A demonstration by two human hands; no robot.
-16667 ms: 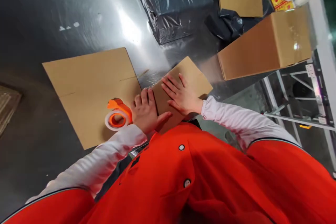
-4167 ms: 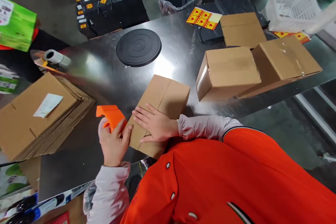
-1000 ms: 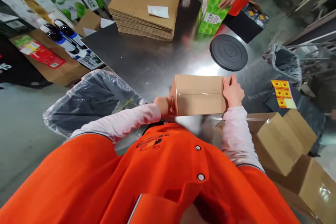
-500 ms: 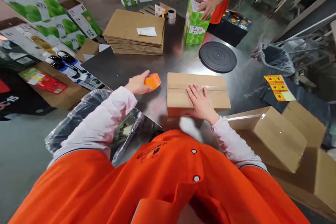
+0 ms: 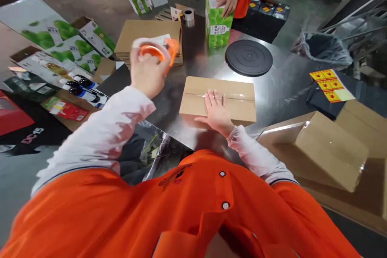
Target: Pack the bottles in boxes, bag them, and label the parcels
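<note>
My left hand (image 5: 148, 74) is closed around an orange tape dispenser (image 5: 171, 51), raised above the table to the left of the box; a roll of tape shows in it. A brown cardboard box (image 5: 193, 88) lies in front of me with its top flaps folded shut and a shiny strip of tape along part of the seam. Flat on the box top rests my right hand (image 5: 218, 113), its fingers stretched out over the seam and holding nothing.
Behind the box are a round black turntable (image 5: 249, 58) and a stack of flattened cartons (image 5: 151, 28). A co-worker's hands (image 5: 226, 0) hold a green-and-white carton (image 5: 218, 30). Open brown boxes (image 5: 332, 149) stand at right, a lined bin (image 5: 323, 48) beyond. Bottles (image 5: 77, 88) lie left.
My left hand has lifted the tape dispenser up and leftward from near the tabletop. My right hand stays on the box. The view has shifted slightly.
</note>
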